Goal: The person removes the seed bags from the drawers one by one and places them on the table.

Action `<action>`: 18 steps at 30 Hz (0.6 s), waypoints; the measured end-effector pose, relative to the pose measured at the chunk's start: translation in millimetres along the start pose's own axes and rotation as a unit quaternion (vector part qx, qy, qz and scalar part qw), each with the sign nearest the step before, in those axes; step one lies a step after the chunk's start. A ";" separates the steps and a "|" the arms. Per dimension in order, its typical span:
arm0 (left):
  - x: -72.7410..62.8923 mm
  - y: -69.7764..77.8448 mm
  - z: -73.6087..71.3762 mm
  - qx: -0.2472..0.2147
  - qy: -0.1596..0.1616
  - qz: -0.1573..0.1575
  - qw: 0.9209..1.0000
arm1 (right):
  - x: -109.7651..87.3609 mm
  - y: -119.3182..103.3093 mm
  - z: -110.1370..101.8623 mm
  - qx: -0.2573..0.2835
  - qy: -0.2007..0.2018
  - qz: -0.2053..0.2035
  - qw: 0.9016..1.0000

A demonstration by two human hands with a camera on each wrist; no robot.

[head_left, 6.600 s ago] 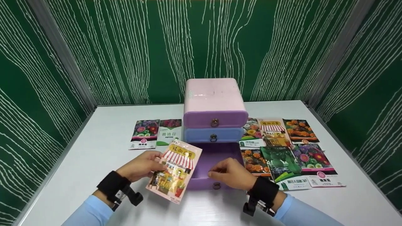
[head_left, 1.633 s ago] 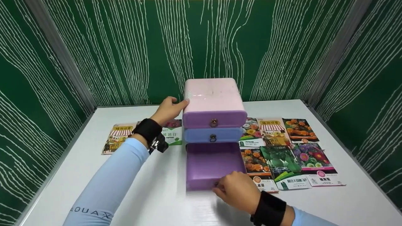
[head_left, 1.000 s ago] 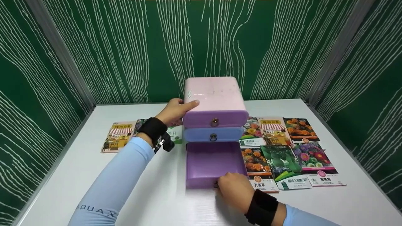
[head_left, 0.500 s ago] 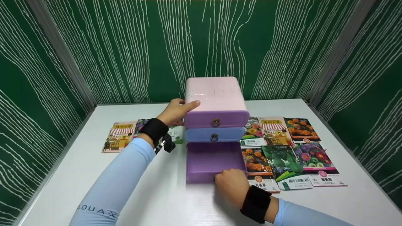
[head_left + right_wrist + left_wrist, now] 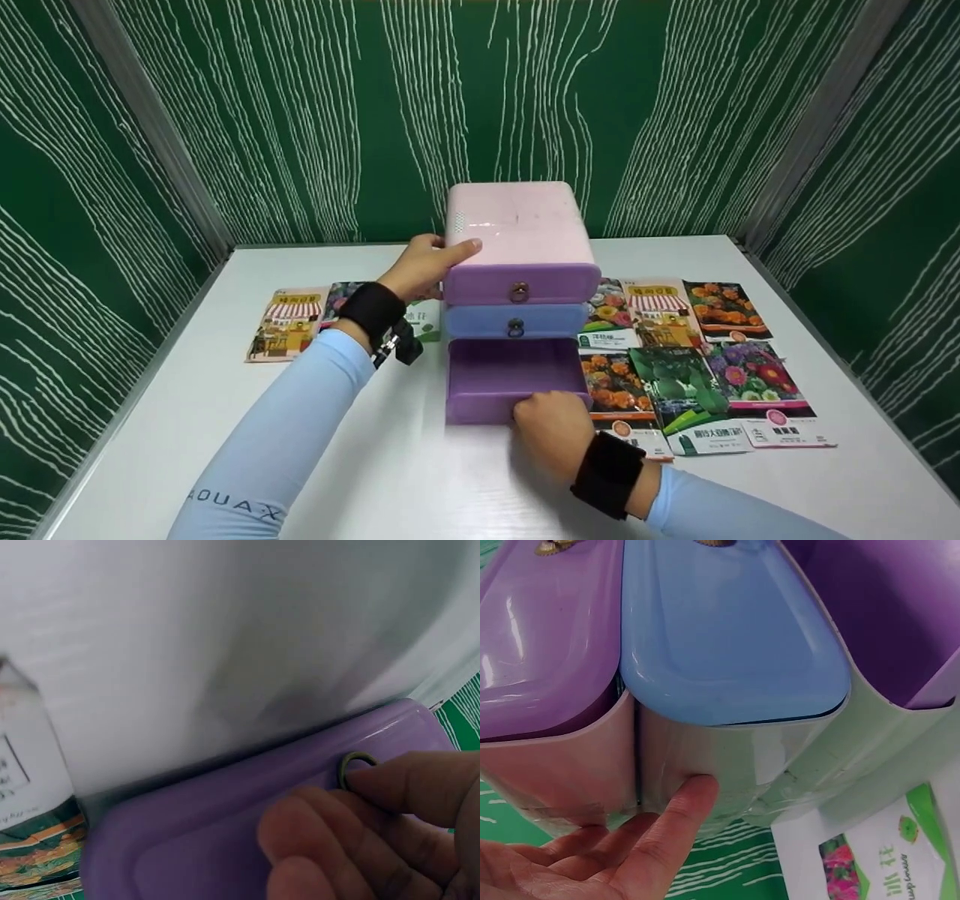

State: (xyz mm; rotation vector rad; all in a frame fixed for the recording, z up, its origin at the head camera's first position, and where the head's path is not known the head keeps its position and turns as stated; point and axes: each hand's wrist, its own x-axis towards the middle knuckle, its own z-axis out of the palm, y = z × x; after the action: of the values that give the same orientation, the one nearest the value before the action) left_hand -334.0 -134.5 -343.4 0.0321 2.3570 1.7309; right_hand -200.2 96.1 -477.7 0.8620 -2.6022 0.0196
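A small drawer cabinet (image 5: 517,221) with a pale pink top stands on the table. Its upper purple drawer (image 5: 480,285) and blue drawer (image 5: 480,321) are closed; the bottom purple drawer (image 5: 480,409) is partly pulled out. My left hand (image 5: 424,266) rests against the cabinet's left side, thumb on the top edge, its other fingers extended along the side wall in the left wrist view. At the bottom drawer's front, my right hand (image 5: 555,435) has curled fingers and pinches the brass ring pull (image 5: 352,761), seen in the right wrist view.
Seed packets flank the cabinet. On the left lie a shopfront packet (image 5: 289,322), a flower packet (image 5: 341,296) partly behind my wrist, and a green-white packet (image 5: 424,319). Several more lie right, including an orange-flower packet (image 5: 724,307) and a green gourd packet (image 5: 682,397). Green walls surround the table.
The shopfront packet moved from my left hand to the table's left. That hand went to the cabinet. My right hand took the ring pull, and the bottom drawer has slid partly inward.
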 end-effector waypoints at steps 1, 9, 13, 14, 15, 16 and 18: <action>-0.3 0.0 0.3 -0.001 0.000 0.000 1.000 | 1.1 1.1 -0.2 0.001 0.004 0.003 1.000; -3.0 -0.6 1.4 0.003 0.003 0.009 1.000 | 10.8 12.9 4.7 0.006 0.037 0.013 0.999; -3.1 -0.7 1.4 0.008 0.004 0.013 1.000 | 18.5 18.7 9.6 0.016 0.028 0.024 0.999; -3.4 -0.6 1.5 0.009 0.003 0.013 1.000 | 20.6 20.0 10.6 0.020 0.024 0.027 0.999; -3.6 -0.2 1.6 0.010 0.004 0.013 1.000 | 22.8 21.3 11.6 0.024 0.019 0.031 0.999; -3.8 0.1 1.7 0.011 0.004 0.012 1.000 | 24.9 22.5 12.6 0.029 0.013 0.034 0.999; -4.4 0.7 2.0 0.014 0.006 0.011 1.000 | 29.3 24.6 13.9 0.039 -0.001 0.039 0.998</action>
State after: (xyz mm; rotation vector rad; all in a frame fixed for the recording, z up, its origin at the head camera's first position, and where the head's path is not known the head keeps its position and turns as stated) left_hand -329.4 -133.0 -342.6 0.0517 2.3985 1.7129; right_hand -240.9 97.4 -476.8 0.7867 -2.6503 0.1442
